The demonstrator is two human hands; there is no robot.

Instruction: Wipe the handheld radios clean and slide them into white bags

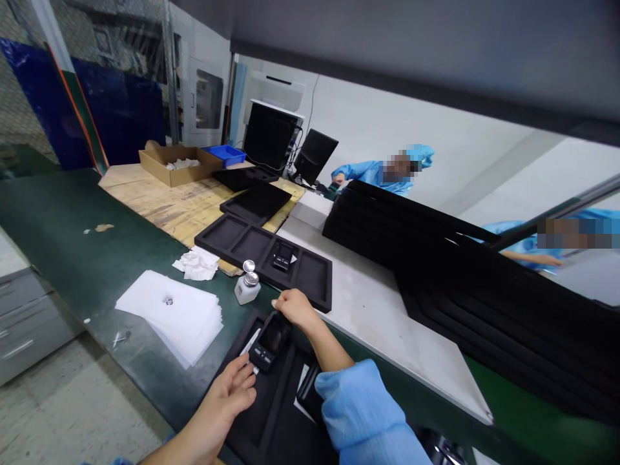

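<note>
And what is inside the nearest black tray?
White paper and a dark object, partly hidden by the right sleeve; a black device near the left hand covers whatever lies beneath.

Even, cool indoor light with heavy black patches.
The white wall and paper stack read brightest; the overhead shelf and black stack (nearly featureless) swallow detail. The near black device looks clearer than the soft background; wide-angle stretch slants the edges.
</note>
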